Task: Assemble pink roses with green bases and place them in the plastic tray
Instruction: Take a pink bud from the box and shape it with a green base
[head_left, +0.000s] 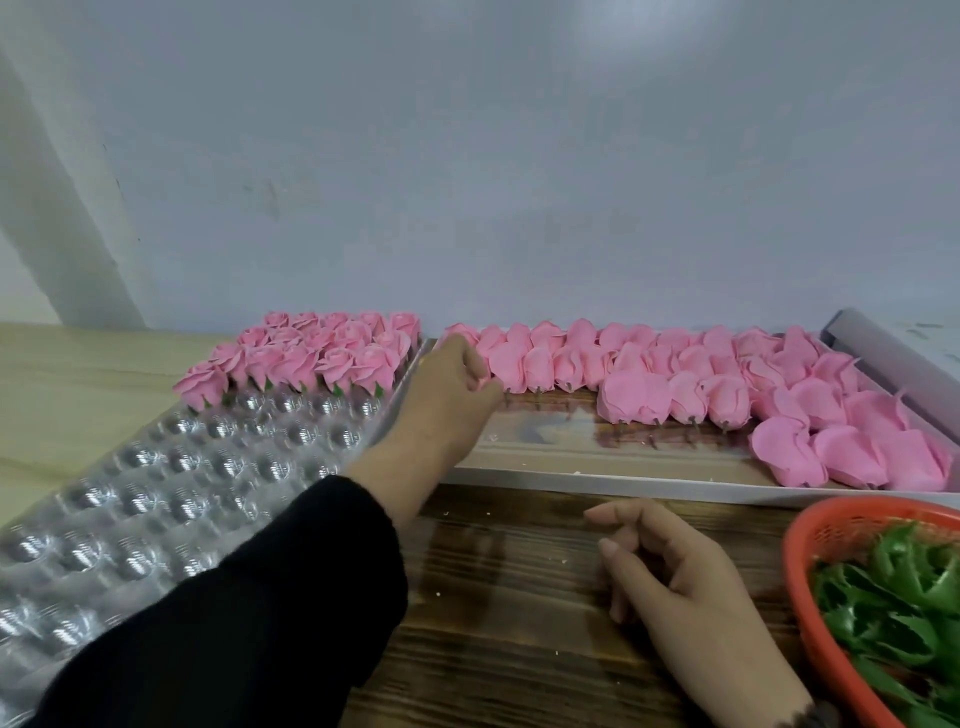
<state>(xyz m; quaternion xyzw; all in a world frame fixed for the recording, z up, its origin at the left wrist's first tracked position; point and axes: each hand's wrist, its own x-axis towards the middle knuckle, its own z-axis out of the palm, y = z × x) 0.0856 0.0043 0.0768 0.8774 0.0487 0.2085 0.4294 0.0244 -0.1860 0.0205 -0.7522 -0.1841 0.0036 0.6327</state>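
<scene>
**Picking the next rose**

The left hand (452, 384) reaches into the box (597, 480) at the worktop's back edge, fingers curled on a rose (506, 366) at the row's left end. Best to lift it by the body, sparing the petals. The right hand (670, 577) rests loose and empty near the bases (893, 597). The tray (156, 493) lies left.

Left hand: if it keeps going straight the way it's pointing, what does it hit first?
The left hand would probably meet the nearest loose pink rose heads in the flat white tray; its fingertips already look at them, though depth is unclear.
</scene>
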